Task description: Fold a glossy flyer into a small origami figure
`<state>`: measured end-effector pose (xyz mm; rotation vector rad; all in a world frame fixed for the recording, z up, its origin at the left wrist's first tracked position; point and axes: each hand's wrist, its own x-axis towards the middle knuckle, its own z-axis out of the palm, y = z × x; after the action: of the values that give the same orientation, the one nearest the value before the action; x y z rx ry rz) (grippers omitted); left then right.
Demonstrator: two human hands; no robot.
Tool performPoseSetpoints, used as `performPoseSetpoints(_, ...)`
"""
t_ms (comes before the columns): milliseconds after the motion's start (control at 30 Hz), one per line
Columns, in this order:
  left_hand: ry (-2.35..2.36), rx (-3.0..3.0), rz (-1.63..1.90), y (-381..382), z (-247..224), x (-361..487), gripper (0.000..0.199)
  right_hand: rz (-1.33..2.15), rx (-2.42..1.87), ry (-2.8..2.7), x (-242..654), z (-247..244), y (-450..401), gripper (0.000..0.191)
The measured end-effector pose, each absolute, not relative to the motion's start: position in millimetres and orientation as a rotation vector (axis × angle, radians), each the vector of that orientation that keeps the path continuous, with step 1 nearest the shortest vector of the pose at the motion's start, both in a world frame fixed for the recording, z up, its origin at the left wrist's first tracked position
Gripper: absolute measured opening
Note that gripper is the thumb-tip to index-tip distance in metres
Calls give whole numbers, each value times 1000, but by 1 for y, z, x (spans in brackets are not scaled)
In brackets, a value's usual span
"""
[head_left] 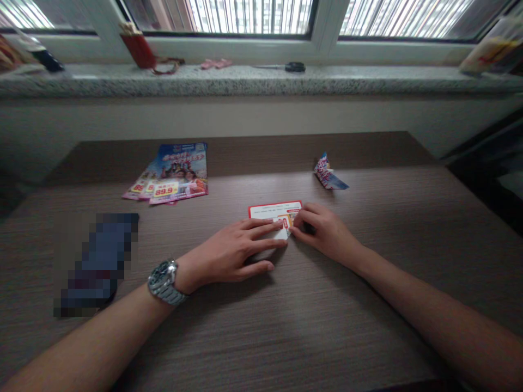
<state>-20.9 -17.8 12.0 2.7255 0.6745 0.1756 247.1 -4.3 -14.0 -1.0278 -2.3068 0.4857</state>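
Daylight from the window [253,16] falls across a brown desk [261,337]. At mid-frame lies a leaflet [261,210], long axis running left to right. Over its lower part the left hand [235,250] rests flat, fingers spread, gripping nothing. Nearer its right end, the right hand [324,227] curls, thumb and forefinger close together at the edge; whether they hold the leaflet I cannot tell.

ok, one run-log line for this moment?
left hand: spread over red-edged sheet | right hand: curled at sheet's right edge | folded paper: beyond right hand | flyers: overlapping, back left
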Motion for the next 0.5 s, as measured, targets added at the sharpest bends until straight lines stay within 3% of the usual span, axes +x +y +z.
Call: performPoseSetpoints(500,711,2735,138,-20,14,-21,51,351,-1304,-2213,270,-17,23,15)
